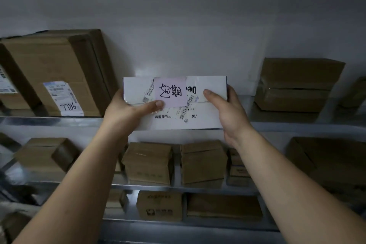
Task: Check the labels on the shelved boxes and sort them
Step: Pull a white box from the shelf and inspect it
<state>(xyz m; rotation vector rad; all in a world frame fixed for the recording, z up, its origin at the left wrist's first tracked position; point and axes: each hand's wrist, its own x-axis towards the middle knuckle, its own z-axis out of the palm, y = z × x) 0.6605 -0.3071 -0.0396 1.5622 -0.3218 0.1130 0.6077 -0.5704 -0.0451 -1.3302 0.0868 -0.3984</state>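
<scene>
1. Metal shelving (59,120) runs in tiers behind and below the white box (212,87). Its upper tier passes directly under that box.
2. Brown cardboard, the biggest carton (59,69) stands on that tier well to the left of the white box. It leans back, and its printed label with handwritten digits faces outward, likely so it can be read from the aisle.
3. A squat brown carton (297,83) sits to the right of the white box. It is taped shut, so its contents are hidden.
4. The white box, the one being checked, is held in front of the upper tier. Its labelled face is tipped toward the camera, presumably for reading. It is closed, and nothing inside shows.
5. Small brown cartons (148,162) stand in a row one tier below the white box. All are sealed.
6. The left grip (122,109) wraps the box's left end, with the thumb across the front.
7. The right grip (227,109) clasps the right end, also thumb in front. Holding both ends probably keeps the face level and uncovered.
8. A pale lilac note (170,92) with marker writing is stuck at the centre of the box's face.
9. Barcode strips (187,109) lie just below the note, partly tucked under it.
</scene>
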